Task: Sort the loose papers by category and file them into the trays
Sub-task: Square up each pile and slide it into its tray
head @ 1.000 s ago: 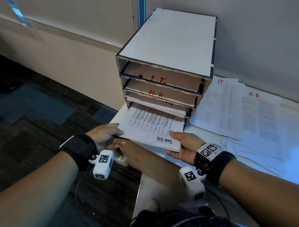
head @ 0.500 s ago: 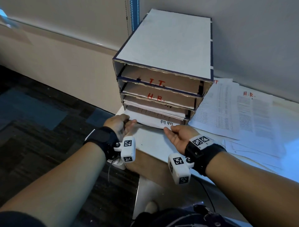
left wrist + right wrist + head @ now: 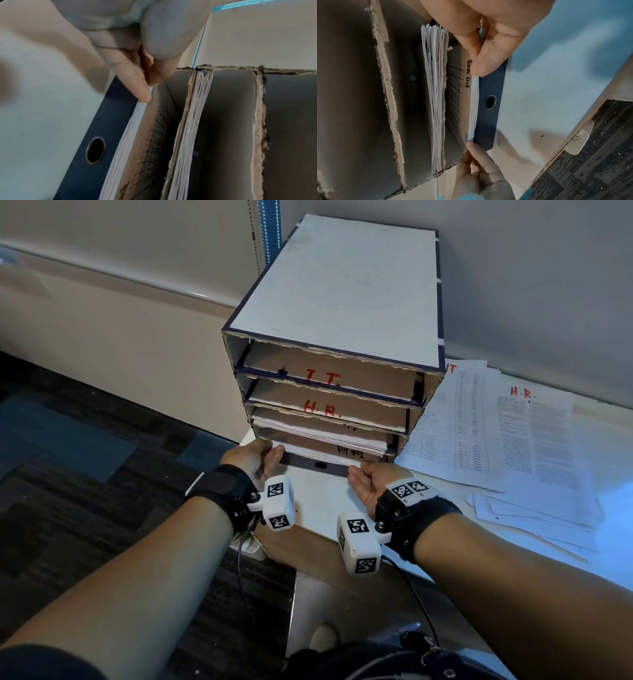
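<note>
Filing is partly complete in the head view: the "Task list" stack (image 3: pixel 329 455) sits almost fully inside the bottom slot of the tray unit (image 3: pixel 339 278), with another stack in the slot above, while the slots marked I.T. and H.R. appear to hold nothing and loose papers (image 3: pixel 486 426) marked IT and H.R. lie on the table (image 3: pixel 318 501) just beside the unit — these remain to be filed. The stack lies flat, long axis running into the slot, heading toward the person. In the left wrist view, the left hand (image 3: pixel 130 65) pinches the stack's near corner between thumb and fingers. In the right wrist view, the right hand (image 3: pixel 481 44) pinches the stack's front edge beside the heading — thumb on top, fingers beneath.
</note>
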`<state>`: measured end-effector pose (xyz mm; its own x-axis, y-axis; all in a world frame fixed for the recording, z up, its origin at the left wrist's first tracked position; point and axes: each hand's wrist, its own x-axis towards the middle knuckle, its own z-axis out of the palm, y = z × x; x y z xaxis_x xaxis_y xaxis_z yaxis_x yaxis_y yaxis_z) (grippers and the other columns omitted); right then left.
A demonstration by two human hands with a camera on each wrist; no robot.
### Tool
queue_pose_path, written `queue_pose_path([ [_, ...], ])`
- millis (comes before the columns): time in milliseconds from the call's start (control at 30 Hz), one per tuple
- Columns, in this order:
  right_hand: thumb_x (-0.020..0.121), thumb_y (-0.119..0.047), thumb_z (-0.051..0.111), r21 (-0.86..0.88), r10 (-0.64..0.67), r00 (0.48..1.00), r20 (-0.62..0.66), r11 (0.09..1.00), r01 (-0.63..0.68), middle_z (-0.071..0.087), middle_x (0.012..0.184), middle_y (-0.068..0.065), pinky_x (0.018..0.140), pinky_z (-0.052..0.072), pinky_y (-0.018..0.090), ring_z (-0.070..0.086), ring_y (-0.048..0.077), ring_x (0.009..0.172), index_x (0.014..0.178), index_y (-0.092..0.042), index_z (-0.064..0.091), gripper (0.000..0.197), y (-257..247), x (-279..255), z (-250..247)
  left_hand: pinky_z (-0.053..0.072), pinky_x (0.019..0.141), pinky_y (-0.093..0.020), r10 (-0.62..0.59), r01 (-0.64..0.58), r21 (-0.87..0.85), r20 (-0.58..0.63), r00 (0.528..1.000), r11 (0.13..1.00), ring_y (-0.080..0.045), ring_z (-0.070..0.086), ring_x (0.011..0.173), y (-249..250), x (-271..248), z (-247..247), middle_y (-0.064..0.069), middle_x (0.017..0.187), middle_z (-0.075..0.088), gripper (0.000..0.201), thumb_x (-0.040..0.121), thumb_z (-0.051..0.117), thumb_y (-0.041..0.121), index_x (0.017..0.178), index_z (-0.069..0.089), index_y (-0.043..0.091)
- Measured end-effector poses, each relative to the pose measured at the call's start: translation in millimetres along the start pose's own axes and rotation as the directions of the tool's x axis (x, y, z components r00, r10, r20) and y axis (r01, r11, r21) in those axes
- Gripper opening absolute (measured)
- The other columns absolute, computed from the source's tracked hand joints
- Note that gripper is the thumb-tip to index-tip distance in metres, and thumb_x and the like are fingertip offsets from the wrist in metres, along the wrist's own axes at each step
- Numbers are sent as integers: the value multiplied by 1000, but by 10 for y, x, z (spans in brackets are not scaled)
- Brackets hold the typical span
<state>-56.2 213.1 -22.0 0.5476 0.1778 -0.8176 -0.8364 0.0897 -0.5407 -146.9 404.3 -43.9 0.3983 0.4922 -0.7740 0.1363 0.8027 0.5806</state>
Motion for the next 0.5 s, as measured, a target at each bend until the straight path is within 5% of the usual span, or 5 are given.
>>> queue_pose_path([
  [133, 102, -2, 45, -51, -14, 1000, 15, 999, 15, 65, 123, 15, 50, 58, 24, 70, 11, 67, 116, -1, 58, 20, -14, 37, -23, 45, 33, -18, -1, 2, 67, -17, 1000, 998, -9, 60, 36, -3, 19, 27, -7, 51, 66, 19, 98, 61, 16, 89, 61, 0],
  [267, 98, -13, 60, -155, 40, 999, 35, 987, -34, 66, 53, 8, 43, 55, 22, 57, 11, 39, 96, -8, 64, 7, -67, -19, -144, 44, 33, -18, -6, 8, 168, -14, 1000, 986, -10, 48, 29, -43, -118, 6, -3, 44, 56, 30, 94, 66, 18, 68, 56, 7],
  [333, 92, -16, 68, -289, 92, 993, 71, 955, -68, 64, 51, 4, 43, 54, 22, 59, 10, 41, 85, -11, 63, 10, -162, -103, -320, 40, 34, -17, -29, 1, 364, 71, 997, 931, -11, 43, 32, -132, -283, -32, -2, 47, 51, 32, 91, 69, 18, 63, 55, 11],
  [400, 90, -19, 71, -420, 125, 988, 88, 904, -77, 64, 59, 4, 46, 53, 22, 62, 10, 45, 83, -13, 62, 12, -320, -184, -619, 32, 34, -17, -69, -113, 669, 238, 969, 734, -12, 42, 37, -282, -488, -50, -4, 52, 53, 27, 92, 67, 18, 70, 56, 10],
  [500, 95, -17, 62, -510, 86, 992, 87, 859, -29, 48, 62, 5, 44, 39, 19, 46, 13, 46, 74, -15, 50, 24, -623, -233, -1210, 35, 40, -22, -134, -465, 857, 499, 856, 220, -10, 50, 41, -534, -769, 86, 2, 53, 59, 23, 92, 67, 18, 74, 55, 11],
])
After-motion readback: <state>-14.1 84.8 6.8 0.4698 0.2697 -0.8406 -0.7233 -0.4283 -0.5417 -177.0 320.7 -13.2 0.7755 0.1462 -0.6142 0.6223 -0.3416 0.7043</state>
